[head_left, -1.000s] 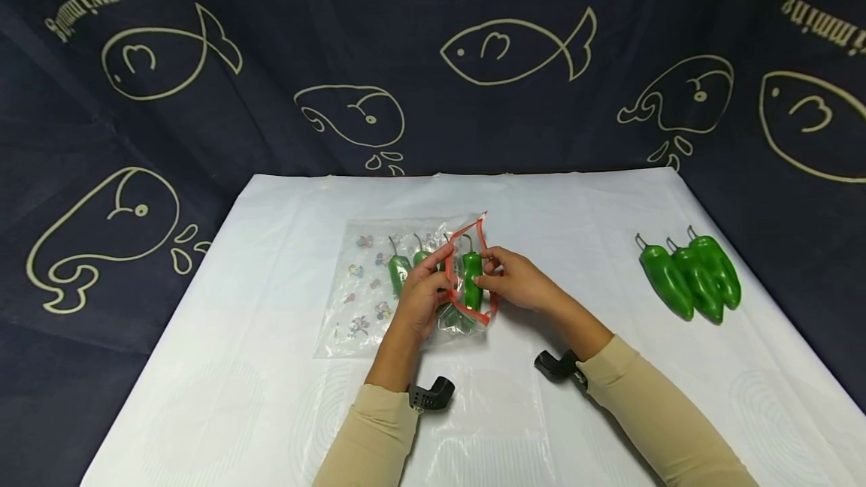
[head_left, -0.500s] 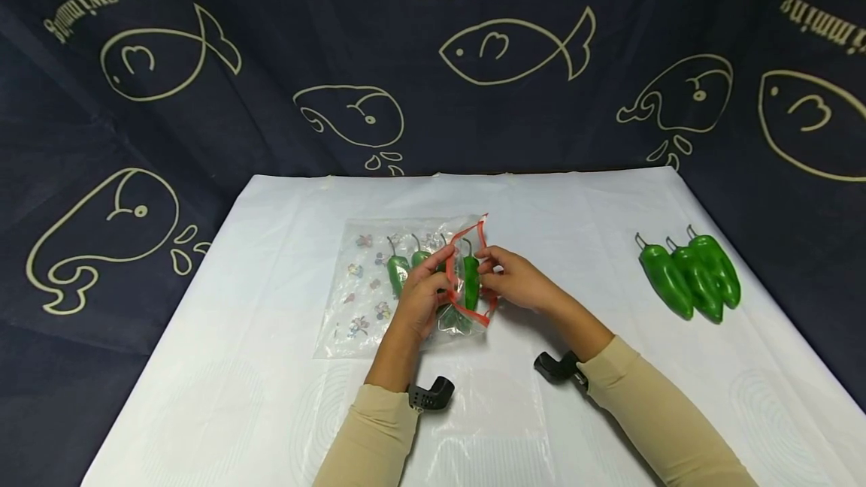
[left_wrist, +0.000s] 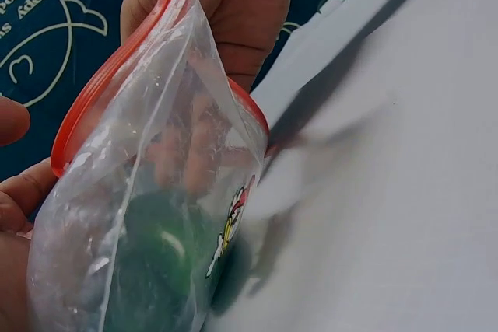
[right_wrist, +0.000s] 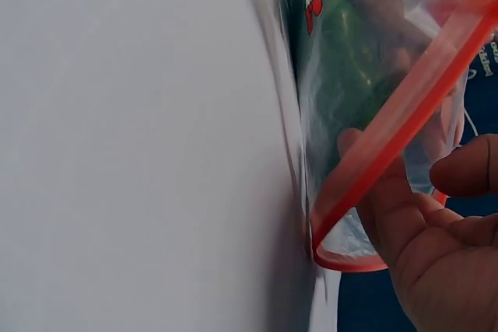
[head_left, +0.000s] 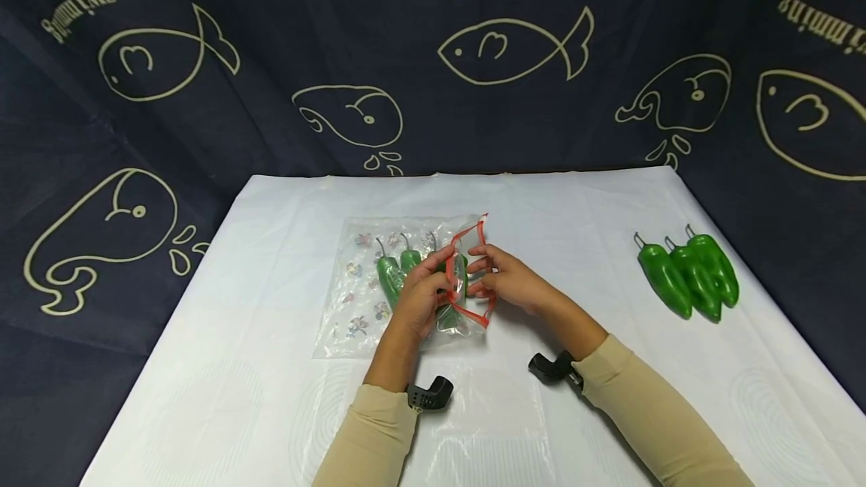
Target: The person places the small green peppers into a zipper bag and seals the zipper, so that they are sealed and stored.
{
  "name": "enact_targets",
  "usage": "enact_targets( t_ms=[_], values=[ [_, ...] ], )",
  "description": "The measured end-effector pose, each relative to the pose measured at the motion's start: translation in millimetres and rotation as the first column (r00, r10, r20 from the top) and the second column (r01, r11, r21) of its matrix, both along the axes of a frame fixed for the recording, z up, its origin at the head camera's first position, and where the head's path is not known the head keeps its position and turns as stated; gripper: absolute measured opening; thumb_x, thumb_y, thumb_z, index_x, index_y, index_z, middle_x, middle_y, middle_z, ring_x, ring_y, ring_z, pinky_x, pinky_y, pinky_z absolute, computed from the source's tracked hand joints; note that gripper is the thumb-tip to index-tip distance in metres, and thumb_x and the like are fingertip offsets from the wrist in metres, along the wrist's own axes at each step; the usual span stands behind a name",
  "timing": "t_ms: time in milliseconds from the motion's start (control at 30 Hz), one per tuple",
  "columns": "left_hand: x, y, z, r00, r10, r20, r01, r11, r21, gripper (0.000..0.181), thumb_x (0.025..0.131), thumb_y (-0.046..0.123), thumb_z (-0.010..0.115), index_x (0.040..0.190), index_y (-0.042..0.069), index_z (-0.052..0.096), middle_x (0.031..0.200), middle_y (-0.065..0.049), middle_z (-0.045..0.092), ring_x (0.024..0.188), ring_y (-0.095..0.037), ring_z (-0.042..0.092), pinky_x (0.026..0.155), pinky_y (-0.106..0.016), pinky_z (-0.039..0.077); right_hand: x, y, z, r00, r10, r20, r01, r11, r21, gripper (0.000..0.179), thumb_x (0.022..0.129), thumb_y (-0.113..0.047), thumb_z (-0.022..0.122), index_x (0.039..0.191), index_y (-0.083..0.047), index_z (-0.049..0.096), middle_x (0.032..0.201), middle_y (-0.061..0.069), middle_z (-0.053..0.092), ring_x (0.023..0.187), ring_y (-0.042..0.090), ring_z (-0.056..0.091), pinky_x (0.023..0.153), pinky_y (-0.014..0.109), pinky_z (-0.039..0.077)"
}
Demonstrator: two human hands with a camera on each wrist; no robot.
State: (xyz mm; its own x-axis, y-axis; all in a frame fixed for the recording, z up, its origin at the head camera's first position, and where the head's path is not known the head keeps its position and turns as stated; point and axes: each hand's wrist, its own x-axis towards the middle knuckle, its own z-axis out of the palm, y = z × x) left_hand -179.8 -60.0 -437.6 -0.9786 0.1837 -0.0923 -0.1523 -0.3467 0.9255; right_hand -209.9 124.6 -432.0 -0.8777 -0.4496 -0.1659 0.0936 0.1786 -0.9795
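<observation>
Head view: across the pale surface (head_left: 271, 261) lies a clear plastic bag (head_left: 358, 299), mouth to the right. The left hand (head_left: 421, 299) seems to pinch the bag's lip, though its grip is partly hidden. The right hand (head_left: 512, 282) has its fingers extended through the mouth, thumb apart. Three loose peppers (head_left: 700, 276) lie well apart at the right; bagged peppers (head_left: 389, 276) sit inside. Best to hold the red rim (right_wrist: 416, 103) high and press on the nearest pepper's body, sparing its stem.
</observation>
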Motion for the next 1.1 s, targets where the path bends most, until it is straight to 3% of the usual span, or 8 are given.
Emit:
enact_targets(
  t_ms=[267,467,900,1100],
  values=[
    [-0.3,-1.3,1.7,1.0,-0.005,0.007,0.005,1.0,0.008,0.076,0.069,-0.004,0.051,0.145,-0.003,0.046,0.138,-0.02,0.049,0.072,-0.011,0.052,0.058,-0.022,0.048,-0.1,-5,-0.7,0.999,0.015,0.053,-0.011,0.998,-0.061,0.072,0.089,0.008,0.051,0.153,0.003,0.019,0.135,0.029,0.042,0.094,0.025,0.066,0.084,0.036,0.057],
    [-1.3,-1.8,0.3,1.0,0.002,0.021,-0.002,1.0,0.009,0.075,0.07,-0.005,0.049,0.146,-0.003,0.046,0.136,-0.022,0.05,0.07,-0.011,0.052,0.057,-0.021,0.048,1.9,-2,0.6,0.999,0.022,0.033,-0.02,0.999,-0.049,0.067,0.091,0.007,0.049,0.152,0.005,0.019,0.136,0.03,0.042,0.103,0.033,0.066,0.085,0.037,0.056],
    [-2.2,-1.0,-0.6,1.0,0.014,0.02,-0.015,1.0,0.01,0.076,0.07,-0.006,0.049,0.145,-0.004,0.046,0.137,-0.025,0.049,0.087,-0.016,0.056,0.058,-0.022,0.049,3.2,30,14.8,0.987,0.018,-0.16,-0.003,0.996,0.093,0.056,0.092,0.0,0.051,0.146,0.006,0.036,0.136,0.03,0.046,0.114,0.044,0.057,0.088,0.049,0.054],
    [-2.5,-1.1,-0.9,1.0,0.013,0.024,-0.014,1.0,0.019,0.076,0.069,-0.006,0.049,0.145,-0.003,0.046,0.13,-0.021,0.052,0.082,-0.015,0.055,0.057,-0.021,0.049,1.4,56,20.4,0.943,0.034,-0.332,0.082,0.941,0.329,0.054,0.095,-0.009,0.055,0.146,-0.005,0.04,0.136,0.023,0.053,0.117,0.036,0.058,0.09,0.046,0.051]
  ],
)
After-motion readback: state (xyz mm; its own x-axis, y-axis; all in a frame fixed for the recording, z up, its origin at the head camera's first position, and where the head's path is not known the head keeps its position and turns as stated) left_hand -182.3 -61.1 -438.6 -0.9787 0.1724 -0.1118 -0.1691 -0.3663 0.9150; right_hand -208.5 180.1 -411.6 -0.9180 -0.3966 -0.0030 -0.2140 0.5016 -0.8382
